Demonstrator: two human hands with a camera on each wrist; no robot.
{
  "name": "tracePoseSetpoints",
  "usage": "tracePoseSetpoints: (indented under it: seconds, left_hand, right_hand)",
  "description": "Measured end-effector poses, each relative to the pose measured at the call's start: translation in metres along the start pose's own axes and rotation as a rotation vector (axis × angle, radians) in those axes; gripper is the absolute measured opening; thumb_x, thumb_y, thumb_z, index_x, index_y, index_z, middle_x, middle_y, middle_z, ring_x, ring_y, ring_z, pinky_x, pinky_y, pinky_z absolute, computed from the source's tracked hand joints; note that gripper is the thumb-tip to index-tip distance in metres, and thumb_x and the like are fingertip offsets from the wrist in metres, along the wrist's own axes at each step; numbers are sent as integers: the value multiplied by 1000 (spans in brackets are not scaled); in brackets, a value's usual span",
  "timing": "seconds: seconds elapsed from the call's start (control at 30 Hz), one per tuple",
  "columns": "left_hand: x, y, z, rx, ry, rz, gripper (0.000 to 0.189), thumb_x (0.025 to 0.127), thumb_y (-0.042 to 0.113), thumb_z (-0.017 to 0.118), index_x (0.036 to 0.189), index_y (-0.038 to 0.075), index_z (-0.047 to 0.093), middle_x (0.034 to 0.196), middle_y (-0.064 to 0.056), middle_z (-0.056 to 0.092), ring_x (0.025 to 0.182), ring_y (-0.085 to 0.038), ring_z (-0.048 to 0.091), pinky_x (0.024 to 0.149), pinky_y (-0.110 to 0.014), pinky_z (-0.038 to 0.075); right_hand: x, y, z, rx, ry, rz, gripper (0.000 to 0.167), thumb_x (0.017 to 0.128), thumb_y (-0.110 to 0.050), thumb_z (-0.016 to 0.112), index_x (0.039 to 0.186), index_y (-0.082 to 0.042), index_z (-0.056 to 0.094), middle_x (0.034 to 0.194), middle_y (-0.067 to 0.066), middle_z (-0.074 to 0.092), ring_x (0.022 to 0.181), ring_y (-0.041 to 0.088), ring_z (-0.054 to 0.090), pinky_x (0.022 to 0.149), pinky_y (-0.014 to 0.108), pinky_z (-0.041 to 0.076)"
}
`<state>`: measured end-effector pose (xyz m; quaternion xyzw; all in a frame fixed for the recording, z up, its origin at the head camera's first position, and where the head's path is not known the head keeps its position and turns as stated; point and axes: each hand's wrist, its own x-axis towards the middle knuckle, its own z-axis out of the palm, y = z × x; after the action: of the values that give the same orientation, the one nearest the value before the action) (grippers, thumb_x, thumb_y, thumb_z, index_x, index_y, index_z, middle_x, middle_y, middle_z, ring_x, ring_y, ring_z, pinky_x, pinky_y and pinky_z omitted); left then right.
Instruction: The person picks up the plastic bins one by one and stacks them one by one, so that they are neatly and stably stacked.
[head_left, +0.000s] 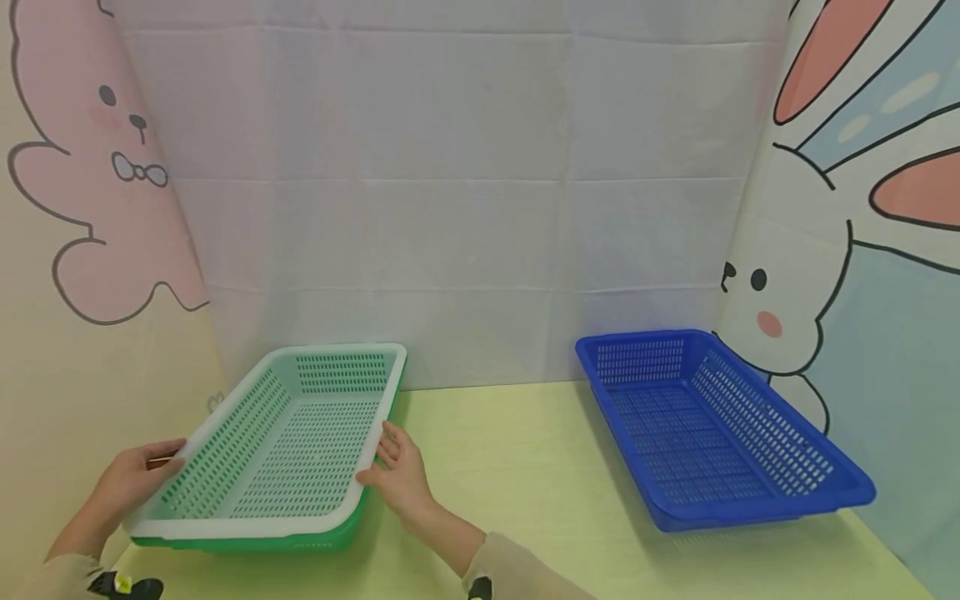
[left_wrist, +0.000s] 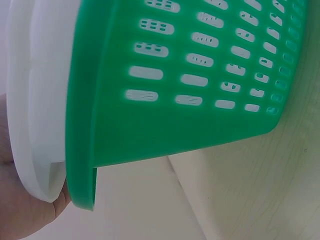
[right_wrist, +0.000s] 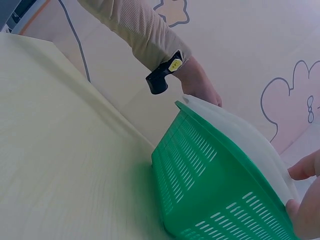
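Observation:
A white plastic basket (head_left: 247,527) with slotted walls sits nested inside a green basket (head_left: 318,542) at the left of the table. My left hand (head_left: 135,482) pinches the white basket's left rim between thumb and fingers. On the opposite side, my right hand (head_left: 402,479) holds the right rim, thumb on top and fingers at the outer edge. In the left wrist view, the white rim (left_wrist: 42,100) stands slightly apart from the green rim (left_wrist: 82,125). The right wrist view shows the green basket's outer wall (right_wrist: 195,165) below the white rim (right_wrist: 250,135).
A blue slotted basket (head_left: 750,508) stands at the right of the pale yellow table (head_left: 510,475). White cloth (head_left: 465,167) hangs behind the table. Side panels with a cartoon bear (head_left: 82,175) and a rabbit (head_left: 795,292) flank it.

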<state>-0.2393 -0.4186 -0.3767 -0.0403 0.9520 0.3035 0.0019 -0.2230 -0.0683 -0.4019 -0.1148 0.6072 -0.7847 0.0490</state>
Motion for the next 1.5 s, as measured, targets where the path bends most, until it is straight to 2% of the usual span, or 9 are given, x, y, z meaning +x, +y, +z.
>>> tracePoseSetpoints:
  seconds: [0.17, 0.3, 0.43, 0.53, 0.7, 0.77, 0.83, 0.97, 1.5]
  left_hand:
    - [0, -5, 0, -45, 2, 14, 55, 93, 19, 50, 128, -19, 32, 115, -39, 48, 72, -5, 57, 59, -26, 49]
    - [1, -10, 1, -81, 13, 31, 52, 92, 17, 51, 128, -18, 34, 117, -39, 47, 70, 10, 50, 60, -24, 50]
    - [3, -12, 1, -53, 31, 27, 55, 92, 22, 52, 127, -17, 35, 122, -38, 43, 85, -18, 63, 60, -22, 48]
    - [3, -12, 1, -36, 31, 12, 59, 92, 26, 52, 128, -17, 35, 125, -37, 40, 103, -48, 50, 62, -24, 49]
    - [1, -15, 2, -39, 15, 16, 62, 93, 29, 47, 129, -18, 31, 126, -38, 39, 106, -50, 47, 63, -22, 48]
    - [0, -16, 2, -37, 13, 20, 61, 94, 29, 46, 128, -19, 31, 123, -37, 42, 99, -44, 54, 62, -20, 46]
    - [-1, -17, 2, -39, 6, 16, 61, 94, 30, 46, 128, -18, 32, 121, -36, 45, 87, -24, 61, 62, -20, 45]
    - [0, -17, 1, -108, -69, -36, 64, 95, 34, 42, 131, -17, 28, 116, -33, 51, 75, 0, 51, 63, -25, 46]
    - [-2, -7, 5, -128, -123, -47, 64, 96, 34, 40, 132, -17, 27, 118, -28, 51, 80, -4, 51, 69, -27, 40]
  right_hand:
    - [-2, 0, -1, -19, 10, -7, 67, 73, 13, 61, 134, 5, 34, 136, 26, 37, 125, 38, 36, 96, 41, 39]
    - [-4, 0, -5, -146, 32, -70, 60, 76, 6, 62, 131, 4, 40, 134, 21, 42, 124, 35, 38, 98, 44, 37]
    - [-6, 0, -11, -239, 61, -121, 53, 79, 0, 63, 128, 3, 44, 129, 17, 47, 118, 34, 43, 93, 41, 43]
    - [-6, 3, -14, -235, 69, -96, 52, 79, -2, 65, 127, 3, 45, 124, 17, 49, 111, 34, 47, 87, 37, 47]
    - [-4, 11, -16, -197, 46, -9, 56, 79, -5, 65, 129, 4, 41, 121, 16, 47, 103, 28, 52, 82, 37, 49]
    - [-3, 13, -16, -161, 29, 29, 58, 79, -6, 64, 130, 5, 39, 119, 16, 47, 97, 24, 55, 80, 37, 50]
    - [-3, 15, -15, -125, 7, 69, 60, 79, -7, 64, 131, 6, 37, 118, 16, 47, 91, 20, 58, 78, 37, 51]
    - [-2, 17, -12, -51, -21, 129, 63, 79, -6, 64, 133, 5, 33, 109, 14, 49, 79, 15, 60, 72, 35, 53]
    - [-4, 9, -20, -30, -26, 174, 66, 80, 1, 62, 137, 5, 28, 98, 11, 50, 72, 12, 61, 62, 26, 54]
